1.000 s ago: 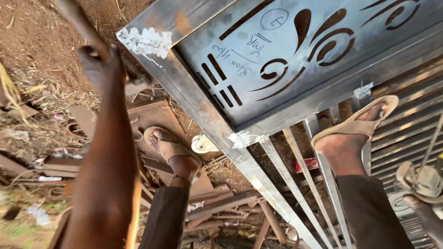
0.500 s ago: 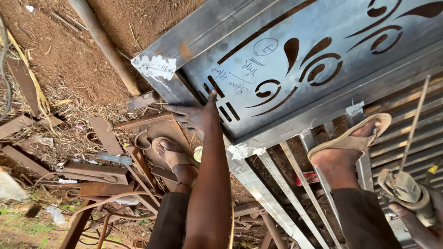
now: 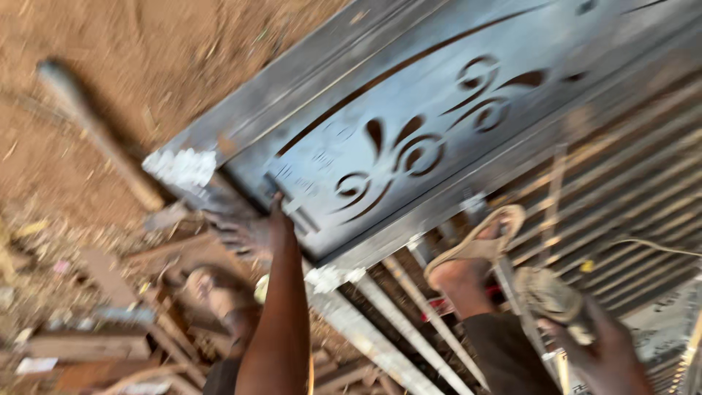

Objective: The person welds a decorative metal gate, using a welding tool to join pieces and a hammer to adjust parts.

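The left hand [image 3: 252, 234] is seen stretched out with fingers spread and nothing gripped, laid against the lower corner of a grey steel gate panel [image 3: 409, 124] cut with scroll patterns. The panel runs from the hand toward two o'clock, its frame corner daubed with white filler [image 3: 179, 167] at ten o'clock of the hand. At four o'clock, near the bottom edge, the right hand [image 3: 592, 344] is closed around an angle grinder [image 3: 552, 296], though motion blur softens the grip. Between the hands a sandalled foot [image 3: 468, 260] is planted on the gate's vertical bars [image 3: 409, 307]. A wooden pole [image 3: 102, 135] lies on bare earth at nine o'clock, above scattered scrap metal [image 3: 110, 329].
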